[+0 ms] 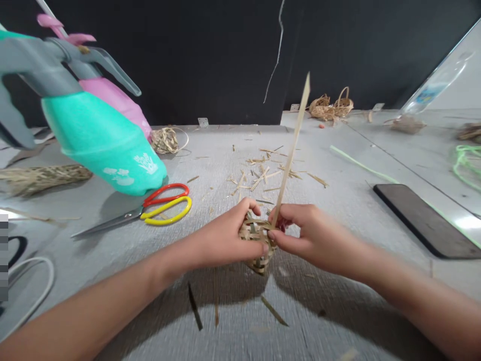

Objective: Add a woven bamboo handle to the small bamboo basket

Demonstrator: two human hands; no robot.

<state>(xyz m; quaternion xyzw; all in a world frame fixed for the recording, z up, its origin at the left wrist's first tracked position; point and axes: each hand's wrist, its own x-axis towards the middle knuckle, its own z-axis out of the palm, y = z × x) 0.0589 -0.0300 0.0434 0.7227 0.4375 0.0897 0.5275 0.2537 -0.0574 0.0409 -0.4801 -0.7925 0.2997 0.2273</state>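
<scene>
A small woven basket point(259, 235) of pale and greenish flat strips sits low over the table in front of me. My left hand point(244, 235) wraps its left side, thumb along the near face and fingers over the far rim. At the basket's right edge, my right hand point(296, 225) pinches a long flat strip point(293, 145) between thumb and fingers. The strip stands up from the weave, tilted slightly right, its pointed tip well above my hands. How its lower end sits in the weave is hidden by my fingertips.
Scissors point(165, 203) with red and yellow handles lie left, beside a teal spray bottle point(108, 140) and a pink one point(116, 100). Cut strip scraps point(263, 173) litter the table beyond. A dark phone point(424, 218) lies right; small baskets point(330, 106) stand at the back.
</scene>
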